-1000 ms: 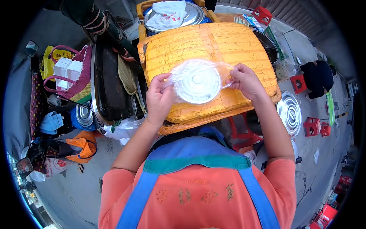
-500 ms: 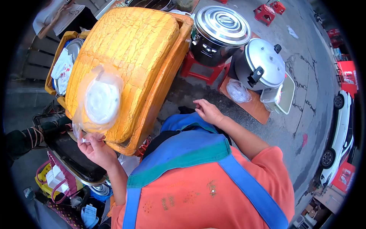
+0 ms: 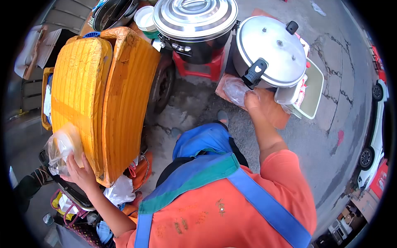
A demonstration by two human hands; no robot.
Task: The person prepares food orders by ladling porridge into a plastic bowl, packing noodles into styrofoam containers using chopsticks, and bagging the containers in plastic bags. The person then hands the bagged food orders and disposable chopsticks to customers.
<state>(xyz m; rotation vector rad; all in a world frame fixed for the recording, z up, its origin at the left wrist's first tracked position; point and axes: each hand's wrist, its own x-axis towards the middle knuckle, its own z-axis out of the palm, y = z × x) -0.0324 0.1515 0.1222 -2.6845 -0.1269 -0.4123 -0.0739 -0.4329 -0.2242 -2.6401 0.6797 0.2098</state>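
Observation:
My left hand point(image 3: 81, 172) rests with fingers stretched out against the side of a clear plastic bag point(image 3: 62, 149). A round white lidded container shows dimly through the film. This bag lies at the near end of a yellow taped box lid point(image 3: 81, 95). On the other side, my right hand point(image 3: 252, 101) is closed at the edge of a bundle of clear plastic bags point(image 3: 235, 91), its fingertips partly hidden. The bundle lies on a brown board point(image 3: 271, 108), just below the handle of a silver-lidded pressure cooker point(image 3: 271, 49).
A big black pot with a steel lid point(image 3: 194, 18) stands on a red stool point(image 3: 217, 68). Right of the cooker is a pale green bin point(image 3: 316, 89). White bowls point(image 3: 144, 18) and a dark pan point(image 3: 113, 14) are at the back. A cart wheel point(image 3: 164, 84) shows beside the yellow box.
My right hand has reached forward and right to the plastic bags on the board. My left hand has shifted from the bag's top to its side. The view has turned right.

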